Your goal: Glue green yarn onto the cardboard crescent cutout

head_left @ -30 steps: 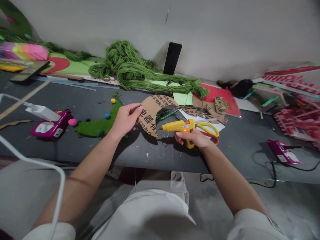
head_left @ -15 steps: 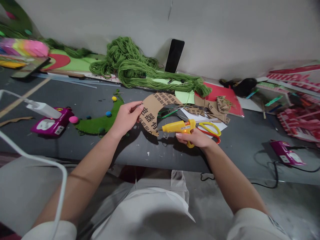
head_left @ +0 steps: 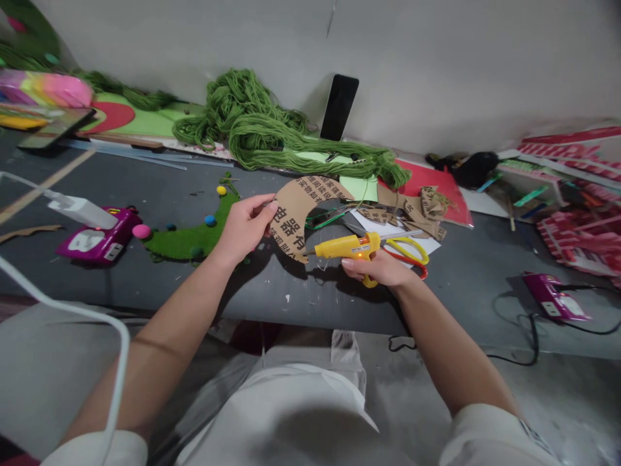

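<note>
My left hand (head_left: pixel 248 226) pinches the left edge of a crescent-shaped piece of brown cardboard (head_left: pixel 292 210) printed with dark characters. In my right hand (head_left: pixel 376 266) is a yellow hot glue gun (head_left: pixel 347 247), my fingers wrapped around its handle. Its nozzle points left at the lower tip of the cardboard; whether they touch I cannot tell. Left of my left hand lies a green felt crescent (head_left: pixel 187 241) with coloured pompoms, partly hidden by that hand. Scissors with yellow and red handles (head_left: pixel 410 249) rest behind the glue gun.
Green yarn (head_left: pixel 252 123) is heaped along the wall, beside a leaning phone (head_left: pixel 339 107). Cardboard scraps (head_left: pixel 420 217) and a red sheet (head_left: pixel 449 191) lie at the back right. Purple power sockets stand left (head_left: pixel 99 239) and right (head_left: pixel 555 298), with a white cable (head_left: pixel 63 301) at the left.
Almost nothing differs. The view has shifted very slightly, and both hands keep their hold with the glue gun nozzle at the cardboard's lower tip.
</note>
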`<state>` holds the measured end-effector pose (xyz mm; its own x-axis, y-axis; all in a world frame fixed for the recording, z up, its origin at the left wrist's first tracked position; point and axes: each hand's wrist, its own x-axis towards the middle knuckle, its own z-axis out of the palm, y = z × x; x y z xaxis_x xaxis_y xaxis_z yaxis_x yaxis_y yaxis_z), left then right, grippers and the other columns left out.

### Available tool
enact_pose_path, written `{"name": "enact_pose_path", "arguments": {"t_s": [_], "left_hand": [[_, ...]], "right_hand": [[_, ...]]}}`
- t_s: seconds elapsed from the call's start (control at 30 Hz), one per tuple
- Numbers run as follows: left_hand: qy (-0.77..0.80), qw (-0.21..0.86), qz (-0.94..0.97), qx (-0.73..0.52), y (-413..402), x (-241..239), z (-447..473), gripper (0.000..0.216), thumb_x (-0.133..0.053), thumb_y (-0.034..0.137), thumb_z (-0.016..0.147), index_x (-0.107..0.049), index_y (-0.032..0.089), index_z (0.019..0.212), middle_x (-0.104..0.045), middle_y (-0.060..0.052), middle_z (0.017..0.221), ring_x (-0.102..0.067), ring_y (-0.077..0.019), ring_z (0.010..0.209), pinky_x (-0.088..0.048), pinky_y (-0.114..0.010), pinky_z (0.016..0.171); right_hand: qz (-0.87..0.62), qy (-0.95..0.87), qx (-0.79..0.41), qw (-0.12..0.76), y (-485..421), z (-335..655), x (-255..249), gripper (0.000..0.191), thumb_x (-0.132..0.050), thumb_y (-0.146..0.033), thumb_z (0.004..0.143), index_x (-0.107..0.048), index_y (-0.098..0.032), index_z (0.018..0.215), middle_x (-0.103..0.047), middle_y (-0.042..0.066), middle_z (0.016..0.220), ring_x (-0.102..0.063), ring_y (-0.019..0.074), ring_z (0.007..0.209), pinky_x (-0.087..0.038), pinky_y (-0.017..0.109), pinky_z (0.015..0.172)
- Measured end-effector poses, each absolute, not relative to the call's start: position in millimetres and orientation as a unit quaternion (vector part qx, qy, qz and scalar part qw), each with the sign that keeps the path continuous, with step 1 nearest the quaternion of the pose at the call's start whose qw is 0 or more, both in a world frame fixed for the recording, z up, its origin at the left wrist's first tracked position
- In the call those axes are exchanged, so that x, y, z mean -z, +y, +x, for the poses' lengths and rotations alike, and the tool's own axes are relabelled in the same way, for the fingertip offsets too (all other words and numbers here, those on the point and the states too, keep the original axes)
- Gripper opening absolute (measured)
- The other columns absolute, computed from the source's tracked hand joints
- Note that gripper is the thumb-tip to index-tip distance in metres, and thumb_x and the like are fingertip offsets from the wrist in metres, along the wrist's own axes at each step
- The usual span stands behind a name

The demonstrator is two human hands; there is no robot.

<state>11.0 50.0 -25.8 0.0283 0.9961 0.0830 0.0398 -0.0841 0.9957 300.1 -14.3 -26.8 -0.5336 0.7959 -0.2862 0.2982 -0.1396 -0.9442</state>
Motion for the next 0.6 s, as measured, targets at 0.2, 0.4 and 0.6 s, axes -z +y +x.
{"name": "enact_pose_path", "arguments": {"t_s": [0.2,0.4,0.6], "left_hand": [[0.486,0.475,0.533,-0.504,48.8,26.2,12.0,0.028,-0.070,0.030,0.084,-0.078,0.020,0.108,-0.068,-0.003,0.069,-0.052,-0.0124,0.050,-0.042,-0.025,0.047],[0.488,0.485,0.517,-0.509,48.0,26.6,13.5,0.026,-0.073,0.029,0.082,-0.078,0.020,0.106,-0.068,-0.004,0.071,-0.051,-0.0124,0.049,-0.043,-0.026,0.047],[0.493,0.466,0.551,-0.487,48.1,28.1,12.4,0.031,-0.071,0.034,0.083,-0.076,0.020,0.111,-0.069,-0.004,0.071,-0.053,-0.0132,0.049,-0.044,-0.027,0.047]], "right_hand": [[-0.432,-0.633,-0.610,0.202,-14.3,298.3,23.3,0.045,-0.062,-0.056,0.088,-0.053,-0.018,0.066,-0.050,-0.001,0.061,-0.047,0.0114,0.058,-0.040,0.026,0.058],[-0.433,-0.642,-0.601,0.198,-14.2,297.2,23.5,0.046,-0.061,-0.057,0.088,-0.053,-0.018,0.065,-0.051,-0.001,0.061,-0.048,0.0118,0.058,-0.040,0.027,0.058],[-0.448,-0.625,-0.607,0.197,-15.4,296.7,25.8,0.046,-0.063,-0.057,0.087,-0.053,-0.018,0.065,-0.051,-0.001,0.060,-0.047,0.0114,0.057,-0.039,0.027,0.057]]}}
